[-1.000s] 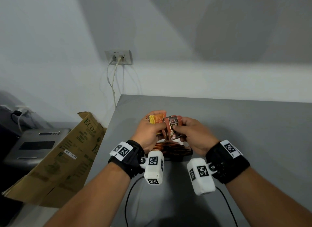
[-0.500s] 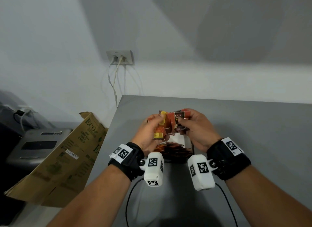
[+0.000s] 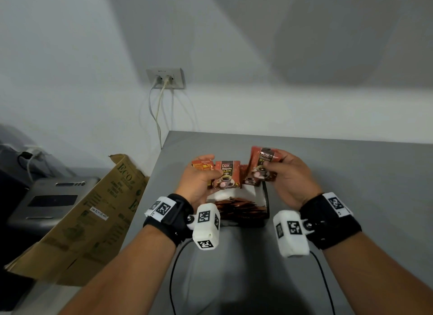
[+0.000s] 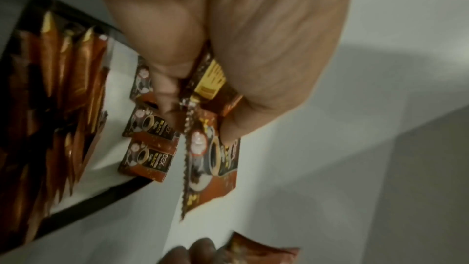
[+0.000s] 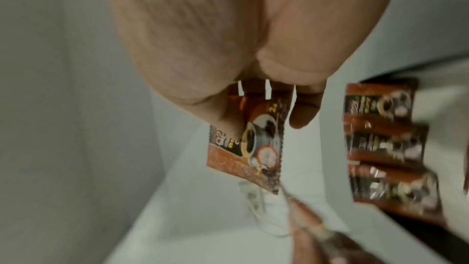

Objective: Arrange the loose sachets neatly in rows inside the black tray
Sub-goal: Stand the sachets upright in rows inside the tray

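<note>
My left hand (image 3: pixel 201 177) grips a small stack of red-brown coffee sachets (image 3: pixel 226 176) above the black tray (image 3: pixel 265 198); in the left wrist view the thumb (image 4: pixel 162 79) and fingers pinch these sachets (image 4: pixel 210 160). My right hand (image 3: pixel 284 174) pinches one sachet (image 3: pixel 261 164) held up to the right of the stack, the same sachet (image 5: pixel 251 146) hanging from the fingertips in the right wrist view. Inside the tray stands a row of sachets on edge (image 3: pixel 239 207) near me, and three sachets (image 4: pixel 149 148) lie flat at the far side on the tray's white floor.
The tray sits on a grey table (image 3: pixel 351 178) near its left edge. A flattened cardboard box (image 3: pixel 89 218) leans off the table's left side beside a grey machine (image 3: pixel 51 197). A wall socket with cables (image 3: pixel 165 79) is behind. Black cables (image 3: pixel 173 279) run across the near table.
The hands, close together over the tray before, have drawn apart: the right hand has pulled one sachet away to the right and up, while the left keeps the rest of the stack.
</note>
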{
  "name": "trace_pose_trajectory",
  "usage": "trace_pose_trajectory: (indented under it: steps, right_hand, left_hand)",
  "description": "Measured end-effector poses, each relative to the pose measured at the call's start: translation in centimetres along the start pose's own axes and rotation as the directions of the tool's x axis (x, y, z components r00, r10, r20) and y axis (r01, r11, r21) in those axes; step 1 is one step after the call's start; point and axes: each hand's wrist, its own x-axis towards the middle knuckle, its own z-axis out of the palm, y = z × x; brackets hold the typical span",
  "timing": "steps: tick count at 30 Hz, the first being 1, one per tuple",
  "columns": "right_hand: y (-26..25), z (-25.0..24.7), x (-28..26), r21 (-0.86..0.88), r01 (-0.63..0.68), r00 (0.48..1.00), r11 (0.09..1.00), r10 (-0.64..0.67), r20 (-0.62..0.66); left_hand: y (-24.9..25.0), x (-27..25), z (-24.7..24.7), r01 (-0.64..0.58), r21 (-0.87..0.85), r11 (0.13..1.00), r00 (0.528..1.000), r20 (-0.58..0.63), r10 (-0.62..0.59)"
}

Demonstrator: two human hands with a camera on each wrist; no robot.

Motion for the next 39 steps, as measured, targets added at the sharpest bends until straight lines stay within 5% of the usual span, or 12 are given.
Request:
trace_pose_trajectory:
  steps: [2, 7, 12, 15, 20, 26, 32, 39]
  right_hand:
    - [0.1, 0.3, 0.0, 0.115, -0.075, 0.996, 0.990, 0.070, 0.051]
    - [1.6, 2.2, 0.1, -0.315, -0.129, 0.990, 0.940, 0.139, 0.011]
    - [1.2, 1.8, 0.9, -0.152, -0.131, 0.985, 0.980, 0.111, -0.133]
    - [0.8, 1.9, 0.8, 0.003, -0.147, 0.988, 0.989, 0.147, -0.049]
    - [1.1, 2.9, 0.4, -0.008, -0.190, 0.980, 0.982, 0.190, 0.053]
    - [0.2, 2.4, 0.1, 0.220, -0.213, 0.976, 0.952, 0.198, 0.092]
    - [1.4, 3.1, 0.1, -0.156, -0.143, 0.990, 0.977, 0.144, -0.005]
    - [1.6, 3.4, -0.6, -0.297, -0.089, 0.994, 0.951, 0.103, 0.031]
  left_hand:
    - [-0.1, 0.2, 0.3, -0.065, 0.025, 0.998, 0.998, -0.019, 0.065]
    - [-0.6, 0.2, 1.7, -0.072, 0.107, 0.992, 0.997, 0.042, 0.068]
    - [-0.3, 0.3, 0.9, 0.063, -0.054, 0.997, 0.995, 0.082, -0.058]
    - [-0.4, 0.1, 1.0, 0.020, 0.025, 1.000, 0.992, 0.121, -0.023]
    - [-0.8, -0.3, 1.7, -0.030, 0.149, 0.988, 0.981, 0.193, 0.001]
    - [-0.3, -0.4, 0.5, 0.165, -0.151, 0.975, 0.964, 0.232, -0.127]
    - [-0.9, -0.4, 1.0, 0.122, -0.071, 0.990, 0.955, 0.281, -0.097]
    - [-1.1, -0.7, 0.7, 0.090, -0.005, 0.996, 0.956, 0.280, -0.085]
